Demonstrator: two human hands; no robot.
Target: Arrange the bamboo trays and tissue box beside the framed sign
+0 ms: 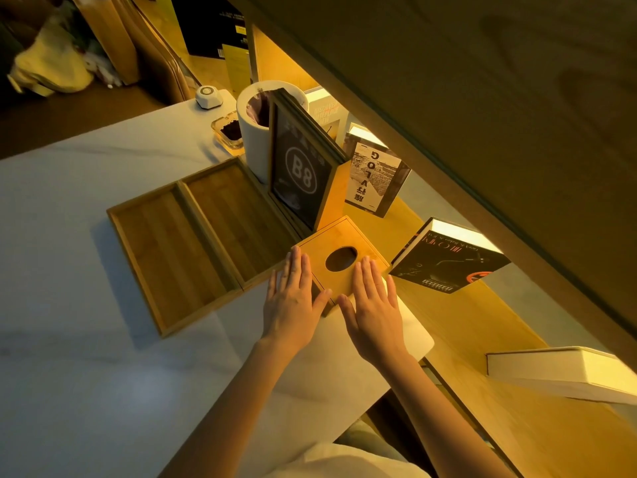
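Observation:
Two shallow bamboo trays lie side by side on the white table: the left tray and the right tray, their long edges touching. The framed sign, black with "B8" on it, stands upright at the right tray's far corner. Just in front of the sign sits the bamboo tissue box, with an oval hole in its top. My left hand lies flat on the box's left near corner, fingers stretched. My right hand lies flat on its right near edge. Neither hand grips it.
A white cylindrical bin with a dark liner stands behind the sign, a glass ashtray and a small white call button beyond it. Books lean on the lit wooden shelf at right: one, another, and a flat one.

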